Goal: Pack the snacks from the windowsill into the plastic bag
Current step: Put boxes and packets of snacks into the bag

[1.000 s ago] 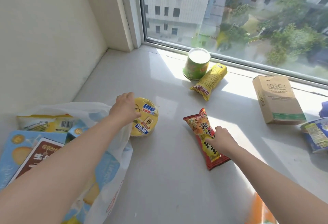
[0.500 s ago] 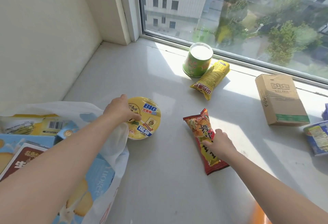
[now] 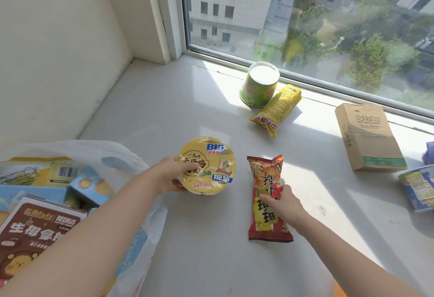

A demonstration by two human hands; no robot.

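So the bag [image 3: 131, 169] sits at the left edge of the sill [image 3: 211, 261], already stuffed with boxes, mouth facing right. Biggest change in the last second: the noodle bowl [image 3: 206, 166] has tipped up so its lid faces the camera, and it looks lifted off the sill, where a second ago it was lying flat under the left hand [image 3: 172, 175]. That hand is now clamped around its left rim, so I'd guess it goes into the bag next. The right hand [image 3: 281, 202] has closed over the middle of the red packet [image 3: 267, 198], which hasn't really moved and looks flat on the sill. Still waiting by the window: carton [image 3: 366, 137], green cup [image 3: 259, 87], yellow packet [image 3: 277, 111] touching it.
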